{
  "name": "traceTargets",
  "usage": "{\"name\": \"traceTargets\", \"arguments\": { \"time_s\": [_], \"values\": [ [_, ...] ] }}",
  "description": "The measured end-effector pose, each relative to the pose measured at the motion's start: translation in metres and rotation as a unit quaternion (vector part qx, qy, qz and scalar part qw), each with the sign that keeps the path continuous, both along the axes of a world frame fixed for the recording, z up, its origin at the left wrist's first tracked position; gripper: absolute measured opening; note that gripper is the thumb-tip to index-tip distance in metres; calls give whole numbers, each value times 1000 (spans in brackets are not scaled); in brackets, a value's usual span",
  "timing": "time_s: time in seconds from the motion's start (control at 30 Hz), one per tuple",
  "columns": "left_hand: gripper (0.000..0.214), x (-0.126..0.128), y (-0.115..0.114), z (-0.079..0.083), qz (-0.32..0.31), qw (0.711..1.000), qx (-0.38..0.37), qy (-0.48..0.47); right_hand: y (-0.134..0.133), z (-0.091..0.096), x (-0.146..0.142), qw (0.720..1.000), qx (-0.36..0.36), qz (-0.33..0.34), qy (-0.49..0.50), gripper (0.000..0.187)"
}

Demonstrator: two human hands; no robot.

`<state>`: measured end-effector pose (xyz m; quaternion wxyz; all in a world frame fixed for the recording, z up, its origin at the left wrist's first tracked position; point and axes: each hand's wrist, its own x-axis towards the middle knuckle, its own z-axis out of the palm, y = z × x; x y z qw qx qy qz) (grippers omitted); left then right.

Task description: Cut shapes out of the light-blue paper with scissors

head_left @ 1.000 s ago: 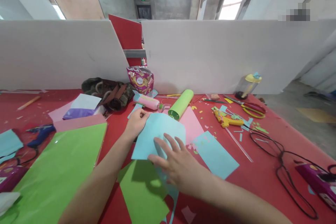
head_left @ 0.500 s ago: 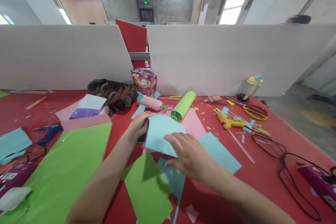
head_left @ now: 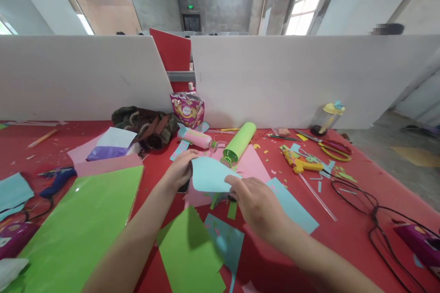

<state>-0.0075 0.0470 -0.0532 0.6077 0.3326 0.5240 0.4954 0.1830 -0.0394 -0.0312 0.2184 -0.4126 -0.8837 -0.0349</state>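
Both my hands hold one light blue paper sheet, lifted off the red table and tilted almost flat. My left hand pinches its left edge. My right hand grips its near right corner, fingers closed on it. Under the sheet lie pink paper and small green and pink scraps. A green sheet and a cut blue piece lie nearer to me.
A large green sheet covers the left. A rolled green paper, pink tube, snack bag and dark bag sit behind. Yellow glue gun, scissors, bottle and black cable lie right. White partitions stand behind.
The blue sheet was pressed flat under my right palm; now both hands have lifted it up and away from me, uncovering the scraps and the cut blue piece beneath.
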Motion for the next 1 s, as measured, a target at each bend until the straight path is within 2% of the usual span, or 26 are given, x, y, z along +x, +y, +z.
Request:
{"name": "traceTargets", "arguments": {
  "time_s": [0.1, 0.2, 0.3, 0.4, 0.5, 0.63, 0.7, 0.8, 0.87, 1.0],
  "values": [
    [14, 2, -4, 4, -28, 999, 19, 23, 0, 9, 7, 999, 6, -14, 35, 25],
    [21, 3, -11, 10, -63, 996, 44, 39, 1, 18, 13, 997, 6, -43, 60, 17],
    [28, 2, -19, 17, -115, 991, 53, 51, 2, 24, 18, 993, 9, -68, 94, 19],
    [38, 0, -25, 22, -194, 974, 64, 101, 3, 28, 21, 991, 30, -65, 116, 19],
    [48, -1, -26, 22, -237, 957, 98, 133, 2, 30, 24, 987, 68, -65, 130, 14],
    [33, -8, -23, 22, -272, 950, 110, 105, 2, 36, 33, 970, 120, -120, 176, 18],
    [26, -17, -21, 25, -284, 945, 110, 117, 3, 41, 41, 962, 116, -160, 187, 22],
    [14, -30, -20, 29, -331, 914, 122, 199, 7, 50, 53, 958, 76, -198, 192, 26],
    [10, -34, -19, 31, -349, 897, 129, 240, 10, 54, 61, 961, 25, -208, 178, 31],
    [7, -27, -17, 24, -337, 874, 146, 320, 20, 52, 75, 968, -104, -187, 130, 40]
  ]
}}
